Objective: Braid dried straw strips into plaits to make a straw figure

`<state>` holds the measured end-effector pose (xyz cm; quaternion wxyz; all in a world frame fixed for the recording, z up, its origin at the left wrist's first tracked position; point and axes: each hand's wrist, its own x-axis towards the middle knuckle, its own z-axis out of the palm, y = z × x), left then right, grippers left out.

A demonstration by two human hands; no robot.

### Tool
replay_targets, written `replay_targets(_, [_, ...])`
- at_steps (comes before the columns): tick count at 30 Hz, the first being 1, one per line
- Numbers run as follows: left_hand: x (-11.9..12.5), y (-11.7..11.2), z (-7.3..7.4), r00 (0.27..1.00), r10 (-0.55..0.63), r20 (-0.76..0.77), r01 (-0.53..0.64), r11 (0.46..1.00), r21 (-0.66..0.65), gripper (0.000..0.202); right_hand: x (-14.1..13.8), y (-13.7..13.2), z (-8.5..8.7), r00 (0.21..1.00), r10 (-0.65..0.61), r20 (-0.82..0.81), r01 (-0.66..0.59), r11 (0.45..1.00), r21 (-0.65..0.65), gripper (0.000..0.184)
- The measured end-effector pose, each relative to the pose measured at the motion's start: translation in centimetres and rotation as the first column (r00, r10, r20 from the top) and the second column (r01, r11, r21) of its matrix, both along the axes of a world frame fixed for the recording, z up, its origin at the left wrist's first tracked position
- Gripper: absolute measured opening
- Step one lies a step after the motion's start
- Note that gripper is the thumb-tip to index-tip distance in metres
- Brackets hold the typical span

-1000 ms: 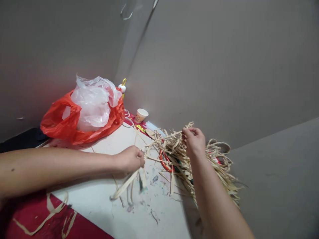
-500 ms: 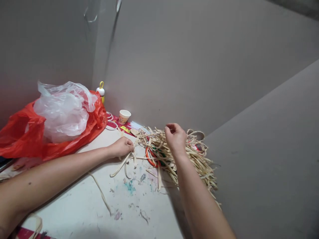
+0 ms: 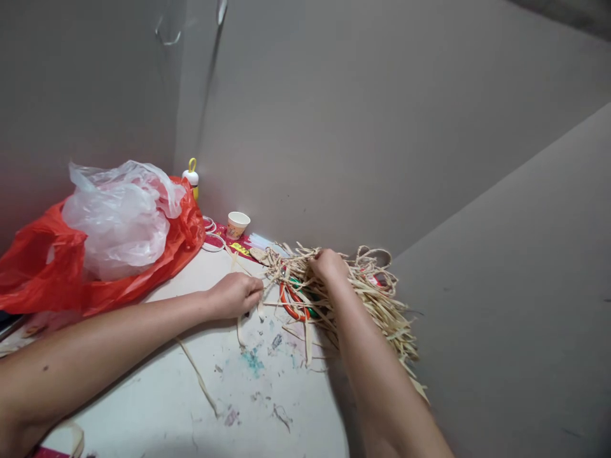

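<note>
From my seat I have the left hand (image 3: 237,294) low over the counter (image 3: 162,416), fingers drawn in narrow and, as far as I can make out, pinching a thin strand (image 3: 240,332) whose tail droops below it. My right hand (image 3: 329,266) is sunk into the pile (image 3: 382,312) of pale strips, which lies along the counter's right edge, near the wall (image 3: 358,140), its long ends spilling past that edge. The right fingertips are turned away from me, so I cannot tell whether they grip anything. To do this well, I would hold the left pinch steady as an anchor and part the strips with the right fingertips, drawing a single one lengthwise, slowly, since they look tangled enough to drag neighbours along. I would also steer clear of the red handle (image 3: 286,305) and the green handle (image 3: 312,313) in the pile's near side, where a strip could snag. For writing, I get little: the cup (image 3: 237,225) carries a small print I cannot read, the yellow lettering (image 3: 239,249) on the red cover (image 3: 220,230) beside it is too small and slanted, and I can read no brand on the red bag (image 3: 48,254) or the bottle (image 3: 191,178).
</note>
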<state>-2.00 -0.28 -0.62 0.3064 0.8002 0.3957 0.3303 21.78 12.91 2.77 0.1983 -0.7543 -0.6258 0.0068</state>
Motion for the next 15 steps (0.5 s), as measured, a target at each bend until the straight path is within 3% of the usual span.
replay_targets(4, [0.0, -0.7, 0.3, 1.0, -0.027, -0.015, 0.027, 0.999, 0.042, 0.021, 0.6, -0.2, 0.6, 0.997, 0.031, -0.066, -0.025, 0.996, 0.083, 0.007])
replay_targets(9, [0.6, -1.1, 1.1, 0.996, 0.018, 0.092, -0.023, 0.998, 0.055, 0.026, 0.6, -2.6, 3.0, 0.964, 0.188, -0.19, -0.109, 0.925, 0.363, 0.025])
replay_targets(12, [0.5, -1.1, 3.0, 0.947, 0.083, 0.31, -0.074, 0.996, -0.041, 0.03, -0.8, -5.0, 3.7, 0.907, 0.331, -0.261, -0.159, 0.842, 0.515, 0.038])
replay_targets(15, [-0.5, -1.4, 6.0, 0.868, 0.132, 0.478, -0.062, 0.985, -0.159, 0.027, -2.8, -7.7, 4.0, 0.843, 0.458, -0.282, -0.21, 0.763, 0.611, 0.032])
